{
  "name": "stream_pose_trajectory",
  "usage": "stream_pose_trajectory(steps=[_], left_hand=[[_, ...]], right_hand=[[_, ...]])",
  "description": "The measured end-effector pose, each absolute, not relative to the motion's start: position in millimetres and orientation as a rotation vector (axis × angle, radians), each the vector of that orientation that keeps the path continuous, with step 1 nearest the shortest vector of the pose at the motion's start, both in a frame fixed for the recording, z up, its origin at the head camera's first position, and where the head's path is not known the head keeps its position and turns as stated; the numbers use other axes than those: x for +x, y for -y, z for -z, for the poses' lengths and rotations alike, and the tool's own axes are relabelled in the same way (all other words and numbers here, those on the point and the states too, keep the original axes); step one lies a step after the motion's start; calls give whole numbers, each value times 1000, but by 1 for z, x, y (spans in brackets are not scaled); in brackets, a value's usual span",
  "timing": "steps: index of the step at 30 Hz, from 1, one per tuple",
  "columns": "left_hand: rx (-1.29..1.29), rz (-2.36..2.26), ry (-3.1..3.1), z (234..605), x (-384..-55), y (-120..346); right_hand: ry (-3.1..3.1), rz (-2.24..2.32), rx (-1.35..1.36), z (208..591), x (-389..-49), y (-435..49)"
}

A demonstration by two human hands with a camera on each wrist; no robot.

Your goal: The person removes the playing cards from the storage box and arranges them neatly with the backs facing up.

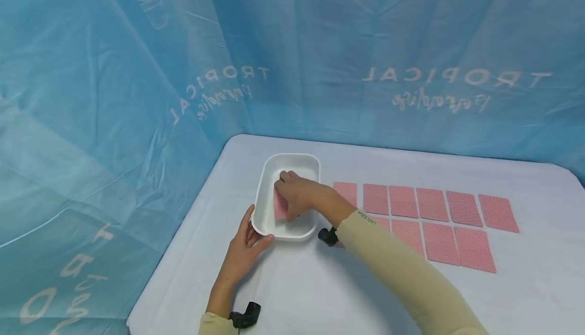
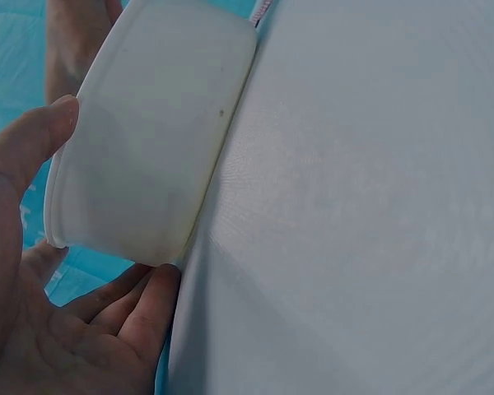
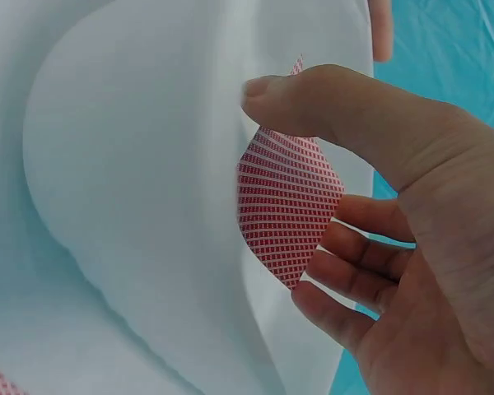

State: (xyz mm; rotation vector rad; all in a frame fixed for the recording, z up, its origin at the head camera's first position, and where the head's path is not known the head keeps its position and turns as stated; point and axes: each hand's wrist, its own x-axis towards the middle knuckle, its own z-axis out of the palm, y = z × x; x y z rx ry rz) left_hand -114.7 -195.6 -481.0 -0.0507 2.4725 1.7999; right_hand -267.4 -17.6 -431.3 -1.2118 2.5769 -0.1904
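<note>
A white plastic tub (image 1: pixel 297 160) stands on the table, and my left hand (image 1: pixel 243 254) grips its near left corner. In the left wrist view the thumb (image 2: pixel 49 127) lies at the rim, with the other fingers low against the outer wall. My right hand (image 1: pixel 299 193) reaches inside the tub over a red-and-white patterned playing card (image 1: pixel 280 206). In the right wrist view this card (image 3: pixel 288 206) spans from the thumb to the fingertips, which hold it by opposite edges. Whether other cards lie beneath it cannot be seen.
Right of the tub, several face-down cards (image 1: pixel 431 204) lie in two rows on the white-covered table (image 1: pixel 320 294). The right forearm hides part of the nearer row. Blue printed curtains (image 1: pixel 320 86) hang behind and to the left.
</note>
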Motion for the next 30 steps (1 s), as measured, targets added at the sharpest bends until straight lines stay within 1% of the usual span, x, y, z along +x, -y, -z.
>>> stream_pose_trajectory(steps=[7, 15, 23, 30], left_hand=[[-54, -1826, -2487, 507, -123, 203], [-40, -1848, -2500, 512, -121, 201], [-101, -1795, -2514, 507, -121, 198], [-52, -1810, -2486, 480, -114, 191]], right_hand=[[-2637, 115, -1266, 421, -269, 8], [-2661, 143, -1243, 412, -268, -8], [-2694, 169, -1255, 403, -267, -20], [-2736, 158, -1262, 392, -264, -32]])
